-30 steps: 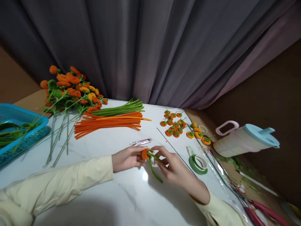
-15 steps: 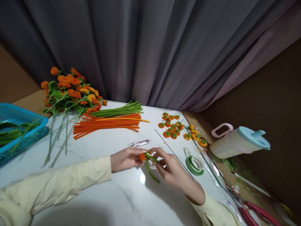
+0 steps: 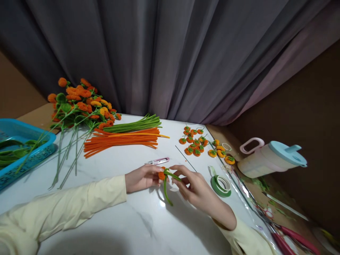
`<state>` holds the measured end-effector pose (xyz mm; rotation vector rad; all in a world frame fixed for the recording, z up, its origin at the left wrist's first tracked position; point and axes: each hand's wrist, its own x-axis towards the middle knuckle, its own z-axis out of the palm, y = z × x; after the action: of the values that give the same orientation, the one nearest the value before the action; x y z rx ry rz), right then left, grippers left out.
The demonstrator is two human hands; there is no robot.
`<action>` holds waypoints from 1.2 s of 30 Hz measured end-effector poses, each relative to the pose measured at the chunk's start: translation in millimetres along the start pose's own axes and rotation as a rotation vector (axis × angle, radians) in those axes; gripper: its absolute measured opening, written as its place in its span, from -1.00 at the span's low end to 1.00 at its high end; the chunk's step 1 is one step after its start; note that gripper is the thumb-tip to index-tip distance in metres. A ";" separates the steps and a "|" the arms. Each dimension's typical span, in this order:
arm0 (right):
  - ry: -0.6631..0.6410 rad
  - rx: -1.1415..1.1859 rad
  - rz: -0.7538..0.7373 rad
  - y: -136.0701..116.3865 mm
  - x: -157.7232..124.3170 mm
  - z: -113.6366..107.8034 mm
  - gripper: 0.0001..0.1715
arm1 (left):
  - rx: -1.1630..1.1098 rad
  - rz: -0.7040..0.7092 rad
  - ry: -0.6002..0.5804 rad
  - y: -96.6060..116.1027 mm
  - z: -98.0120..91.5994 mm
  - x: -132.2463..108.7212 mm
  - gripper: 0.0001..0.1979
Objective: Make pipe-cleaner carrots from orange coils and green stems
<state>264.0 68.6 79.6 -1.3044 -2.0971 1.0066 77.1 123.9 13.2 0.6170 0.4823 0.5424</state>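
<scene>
My left hand (image 3: 142, 179) pinches a small orange fuzzy flower head (image 3: 162, 175) just above the white marble-look table. A green pipe cleaner (image 3: 166, 193) crosses behind the flower, one end hanging in a curve. Its other end runs right into the fingertips of my right hand (image 3: 192, 184), closed on it. Thread snips (image 3: 159, 161) lie just beyond my left hand. Bundles of orange pipe cleaners (image 3: 122, 141) and green pipe cleaners (image 3: 135, 124) rest farther back. Finished-looking orange flower heads (image 3: 196, 143) with green backs are scattered to the right.
A bunch of orange flowers (image 3: 79, 97) on green stems lies back left, beside a blue basket (image 3: 32, 156) holding green leaves. Green tape rolls (image 3: 221, 186) sit right of my hand. A tumbler (image 3: 265, 161) and red-handled pliers (image 3: 297, 237) stand or lie along the right side.
My right hand has shifted slightly right, drawing its end of the green pipe cleaner outward. The hanging end has swung left and down. My left hand keeps hold of the flower head.
</scene>
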 end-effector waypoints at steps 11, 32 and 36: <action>-0.106 0.239 0.093 15.5 5.9 -5.9 -0.76 | 0.089 0.038 -0.099 0.1 1.2 -2.0 -0.83; -0.180 0.264 0.178 8.8 4.3 -3.4 -0.63 | 0.234 -0.013 -0.146 -0.7 4.8 -8.1 -0.76; -0.155 -0.001 0.077 5.4 1.6 -2.2 -0.60 | 0.315 0.012 -0.161 -1.4 9.3 -10.6 -0.70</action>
<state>267.9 72.3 76.8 -1.3558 -2.1745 1.1744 74.8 112.7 21.7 0.9576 0.4150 0.4267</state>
